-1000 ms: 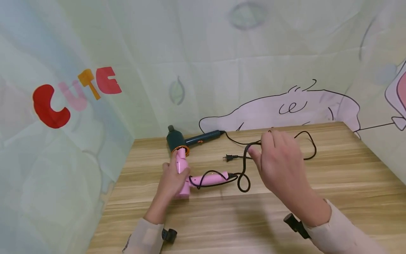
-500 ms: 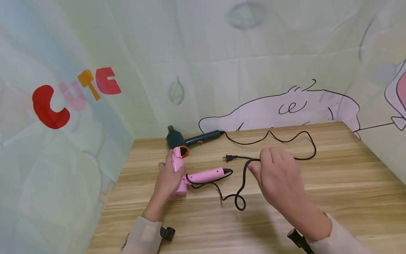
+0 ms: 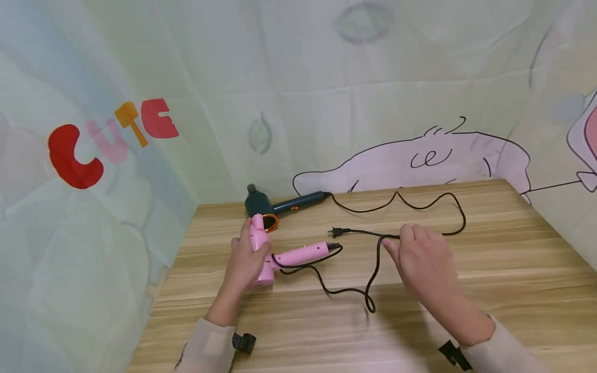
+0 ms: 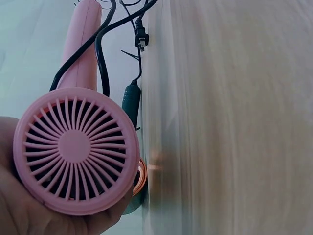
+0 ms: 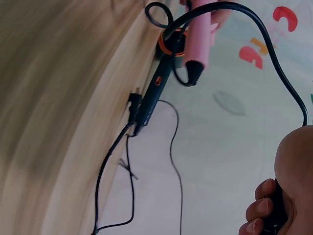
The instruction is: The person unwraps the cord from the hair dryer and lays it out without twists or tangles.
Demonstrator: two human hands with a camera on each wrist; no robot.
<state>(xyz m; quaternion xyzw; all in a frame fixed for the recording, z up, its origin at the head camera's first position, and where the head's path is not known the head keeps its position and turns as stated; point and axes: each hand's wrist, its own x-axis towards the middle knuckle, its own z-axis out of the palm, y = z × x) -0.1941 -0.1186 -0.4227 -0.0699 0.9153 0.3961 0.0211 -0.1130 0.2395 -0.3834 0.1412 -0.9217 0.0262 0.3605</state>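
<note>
On the left in the head view, my left hand (image 3: 241, 262) grips a pink hair dryer (image 3: 300, 255) around its barrel. Its handle points right, with black cord looped along it. The left wrist view shows the dryer's round slotted grille (image 4: 75, 147) facing the camera. My right hand (image 3: 428, 261) holds the far part of that black cord (image 3: 342, 291), and slack with a small twist hangs between the two hands. In the right wrist view, a thick black end piece (image 5: 277, 210) sits within the curled fingers; its tip is hidden.
Behind the pink dryer lies a dark green hair dryer (image 3: 258, 203) with an orange ring. Its cord (image 3: 459, 207) curves right across the wooden table (image 3: 522, 269), and a two-pin plug (image 3: 337, 232) lies mid-table. A printed cloth (image 3: 233, 77) backs the table.
My right hand has moved down, then slightly right, drawing a cord loop off the pink dryer's handle so more cord hangs between the hands. My left hand and dryer have shifted slightly left.
</note>
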